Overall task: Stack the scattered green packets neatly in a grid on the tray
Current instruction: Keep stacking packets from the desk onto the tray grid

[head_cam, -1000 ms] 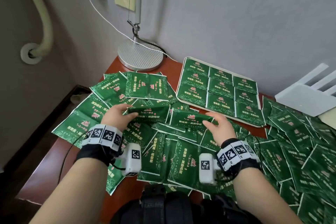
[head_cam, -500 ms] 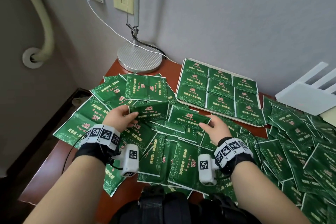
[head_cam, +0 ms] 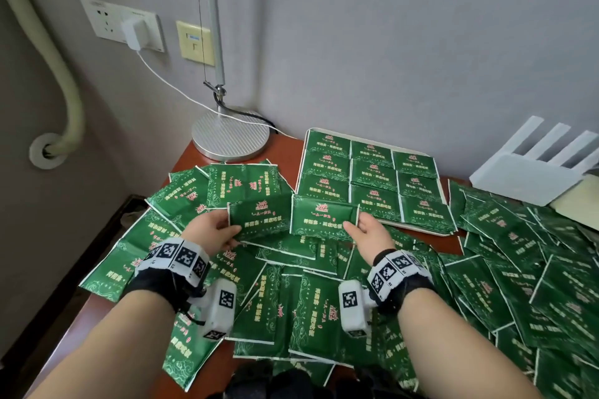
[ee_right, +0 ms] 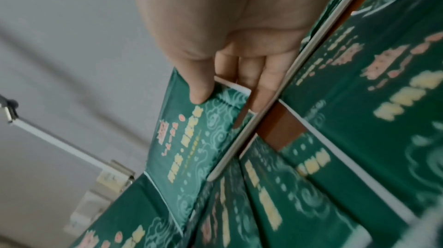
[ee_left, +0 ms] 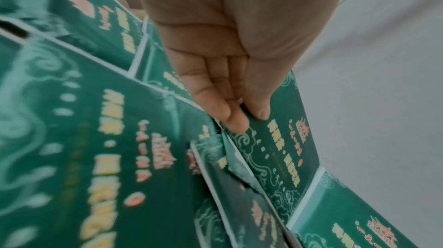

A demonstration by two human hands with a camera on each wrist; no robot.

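Observation:
My left hand [head_cam: 216, 231] pinches the near left edge of one green packet [head_cam: 259, 217], lifted above the pile; in the left wrist view my thumb lies on top of this packet [ee_left: 275, 150] and my fingers under it. My right hand [head_cam: 364, 230] pinches the near right corner of a second green packet [head_cam: 322, 215], held beside the first just in front of the tray; the right wrist view shows that packet [ee_right: 189, 138] under my thumb. The white tray [head_cam: 418, 226] at the back holds a grid of green packets [head_cam: 372, 175], three across.
Loose green packets [head_cam: 518, 256] cover the red-brown table [head_cam: 282, 149] on the left, front and right. A round lamp base [head_cam: 230, 134] with its pole stands at the back left corner. A white slotted object [head_cam: 531, 165] sits at the far right by the wall.
Both hands have lifted their packets off the pile and moved them away from me toward the tray. The packets now hang side by side, higher than before.

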